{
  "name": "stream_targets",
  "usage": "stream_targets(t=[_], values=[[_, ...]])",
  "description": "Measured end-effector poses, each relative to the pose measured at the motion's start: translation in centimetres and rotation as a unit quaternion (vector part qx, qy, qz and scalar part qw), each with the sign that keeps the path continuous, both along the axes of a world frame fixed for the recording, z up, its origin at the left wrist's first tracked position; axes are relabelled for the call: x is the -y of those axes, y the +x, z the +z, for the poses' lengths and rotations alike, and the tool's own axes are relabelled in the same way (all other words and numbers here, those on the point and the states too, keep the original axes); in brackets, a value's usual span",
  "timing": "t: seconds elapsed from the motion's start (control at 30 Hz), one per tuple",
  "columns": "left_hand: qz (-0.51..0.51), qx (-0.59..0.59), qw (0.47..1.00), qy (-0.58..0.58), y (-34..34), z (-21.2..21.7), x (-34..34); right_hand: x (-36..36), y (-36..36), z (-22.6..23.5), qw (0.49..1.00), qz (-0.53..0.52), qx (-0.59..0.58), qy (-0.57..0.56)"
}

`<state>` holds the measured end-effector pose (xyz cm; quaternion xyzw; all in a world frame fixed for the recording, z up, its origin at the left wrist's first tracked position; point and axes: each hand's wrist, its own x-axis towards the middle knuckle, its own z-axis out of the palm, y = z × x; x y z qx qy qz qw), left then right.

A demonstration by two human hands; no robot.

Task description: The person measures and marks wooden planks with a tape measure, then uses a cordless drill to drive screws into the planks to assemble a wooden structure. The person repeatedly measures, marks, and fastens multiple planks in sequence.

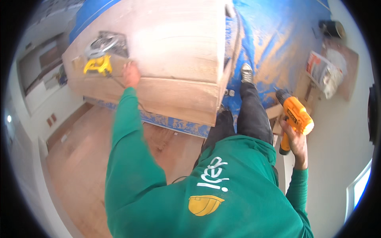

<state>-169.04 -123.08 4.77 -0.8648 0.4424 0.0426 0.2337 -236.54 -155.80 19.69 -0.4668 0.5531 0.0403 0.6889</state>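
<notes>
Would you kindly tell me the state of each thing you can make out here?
Orange drill: held, nose pointing away from the body; running or not, cannot tell.
Right hand: closed around the drill's grip.
Left hand: resting on the wooden panel.
Yellow-handled saw: on the panel, not held.
Blue sheet: spread out, dusty.
White bag: crumpled.

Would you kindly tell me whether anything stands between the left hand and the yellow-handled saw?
Nothing visible does: the left hand is just right of the yellow-handled saw, over the wooden surface. A dark cord passes below that short gap, toward the wrist.
</notes>
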Motion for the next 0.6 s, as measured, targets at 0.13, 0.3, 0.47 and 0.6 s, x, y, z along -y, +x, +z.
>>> stream_targets(t=[0.13, 0.3, 0.47, 0.6], values=[[0.089, 0.003, 0.996, -0.005, -0.1, 0.7, 1.3, 0.7, 0.4, 0.6, 0.999, 0.034, -0.023, -0.007], [0.139, 0.010, 0.990, -0.004, 1.8, -0.6, 2.8, 0.5, 2.2, -0.2, 0.999, 0.030, -0.014, 0.011], [0.119, 0.010, 0.993, 0.012, 4.6, -2.7, 1.7, 0.5, 3.6, -1.1, 0.999, 0.025, 0.017, 0.011], [0.155, -0.082, 0.978, -0.116, 6.9, -3.4, 0.6, 1.0, 3.8, -1.3, 0.999, 0.029, 0.010, 0.012]])
